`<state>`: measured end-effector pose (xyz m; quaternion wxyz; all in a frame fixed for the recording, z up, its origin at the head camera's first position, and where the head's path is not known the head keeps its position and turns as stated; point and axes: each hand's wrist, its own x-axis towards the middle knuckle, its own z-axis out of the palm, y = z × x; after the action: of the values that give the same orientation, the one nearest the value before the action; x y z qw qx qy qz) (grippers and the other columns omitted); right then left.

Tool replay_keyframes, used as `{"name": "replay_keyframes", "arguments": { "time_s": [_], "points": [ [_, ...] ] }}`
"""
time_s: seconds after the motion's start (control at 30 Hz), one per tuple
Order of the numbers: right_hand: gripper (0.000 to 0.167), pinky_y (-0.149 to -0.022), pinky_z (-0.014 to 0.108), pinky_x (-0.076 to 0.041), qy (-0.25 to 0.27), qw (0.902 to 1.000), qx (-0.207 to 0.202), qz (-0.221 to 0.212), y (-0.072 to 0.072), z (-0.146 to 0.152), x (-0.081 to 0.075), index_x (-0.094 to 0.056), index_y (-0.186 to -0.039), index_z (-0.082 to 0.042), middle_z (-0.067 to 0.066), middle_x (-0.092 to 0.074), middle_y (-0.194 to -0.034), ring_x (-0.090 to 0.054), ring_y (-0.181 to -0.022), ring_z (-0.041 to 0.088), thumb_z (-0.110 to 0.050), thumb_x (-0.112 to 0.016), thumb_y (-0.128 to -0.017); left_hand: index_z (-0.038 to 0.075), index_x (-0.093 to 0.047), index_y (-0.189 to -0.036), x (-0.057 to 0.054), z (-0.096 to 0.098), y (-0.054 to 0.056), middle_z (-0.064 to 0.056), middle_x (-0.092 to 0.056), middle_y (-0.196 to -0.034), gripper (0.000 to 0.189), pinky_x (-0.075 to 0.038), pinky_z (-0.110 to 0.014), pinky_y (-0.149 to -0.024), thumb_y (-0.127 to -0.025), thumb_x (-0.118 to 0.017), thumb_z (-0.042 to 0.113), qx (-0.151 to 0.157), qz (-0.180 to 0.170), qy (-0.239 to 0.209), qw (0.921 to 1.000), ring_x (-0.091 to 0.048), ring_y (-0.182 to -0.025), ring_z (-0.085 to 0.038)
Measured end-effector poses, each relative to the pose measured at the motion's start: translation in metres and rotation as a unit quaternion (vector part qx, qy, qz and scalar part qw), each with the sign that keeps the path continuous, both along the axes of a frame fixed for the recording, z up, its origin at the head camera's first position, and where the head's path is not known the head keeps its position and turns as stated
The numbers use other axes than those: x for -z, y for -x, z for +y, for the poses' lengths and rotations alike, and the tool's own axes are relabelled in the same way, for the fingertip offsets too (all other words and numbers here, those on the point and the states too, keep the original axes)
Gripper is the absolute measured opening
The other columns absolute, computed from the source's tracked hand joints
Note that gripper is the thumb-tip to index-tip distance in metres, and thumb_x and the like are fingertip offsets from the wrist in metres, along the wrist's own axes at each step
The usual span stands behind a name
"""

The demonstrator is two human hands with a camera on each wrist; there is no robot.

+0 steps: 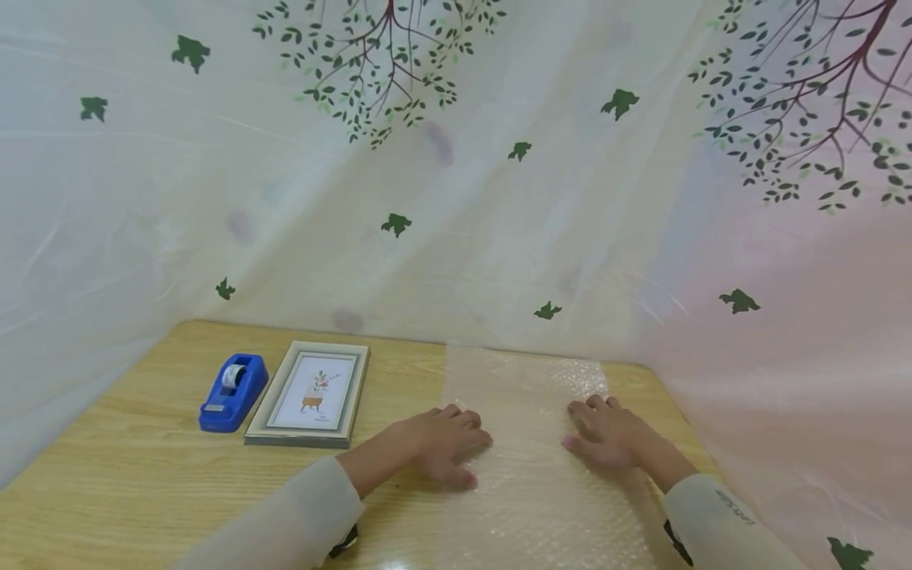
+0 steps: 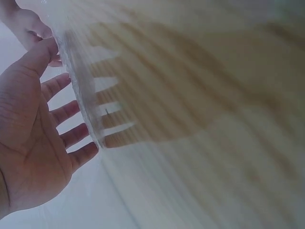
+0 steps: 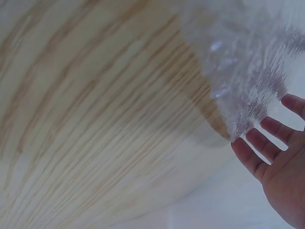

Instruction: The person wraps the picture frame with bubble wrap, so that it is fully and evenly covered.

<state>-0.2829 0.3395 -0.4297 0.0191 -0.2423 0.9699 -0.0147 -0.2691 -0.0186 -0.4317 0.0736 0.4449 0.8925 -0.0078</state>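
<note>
A sheet of clear bubble wrap point(image 1: 527, 491) lies flat on the wooden table, running from the back edge toward the front. My left hand point(image 1: 449, 445) rests on its left side, fingers spread and nearly straight. On the opposite side my right hand point(image 1: 606, 434) touches the sheet, its fingers also extended. In the left wrist view the fingertips of the left hand point(image 2: 47, 119) meet the edge of the wrap. The right wrist view has the fingertips of the right hand point(image 3: 281, 148) at the edge of the crinkled bubble wrap point(image 3: 238, 71).
A framed picture point(image 1: 324, 392) of a potted plant lies face up on the left part of the wooden table point(image 1: 121, 475). Beside it stands a blue tape dispenser point(image 1: 235, 392) with a roll of tape. A leaf-printed curtain point(image 1: 456, 261) hangs around the table's back and sides.
</note>
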Motion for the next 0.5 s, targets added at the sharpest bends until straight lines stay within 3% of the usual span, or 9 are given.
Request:
{"name": "replay_keyframes", "arguments": {
  "time_s": [0.2,0.5],
  "points": [
    [0.072,-0.088,0.063,-0.049,-0.006,0.9998,-0.013,0.012,0.0,-0.008,0.002,-0.053,-0.143,-0.005,0.025,-0.056,-0.132,-0.053,-0.115,0.048,-0.062,-0.052,-0.1,0.029,-0.046,-0.151,-0.001,-0.011,-0.003,-0.003,-0.045,-0.15,0.066,-0.044,-0.047,-0.108,-0.095,-0.056,0.064,0.011,0.007,0.002,0.9999,-0.044,-0.136,-0.027],
    [0.071,-0.092,0.061,-0.048,-0.002,0.9994,-0.033,0.01,-0.002,-0.023,0.0,-0.053,-0.145,-0.005,0.023,-0.056,-0.133,-0.053,-0.115,0.044,-0.061,-0.053,-0.1,0.029,-0.047,-0.15,-0.005,-0.03,-0.008,-0.003,-0.045,-0.151,0.066,-0.043,-0.048,-0.11,-0.095,-0.058,0.063,0.0,-0.006,0.0,1.0,-0.043,-0.137,-0.027]
  ]
}}
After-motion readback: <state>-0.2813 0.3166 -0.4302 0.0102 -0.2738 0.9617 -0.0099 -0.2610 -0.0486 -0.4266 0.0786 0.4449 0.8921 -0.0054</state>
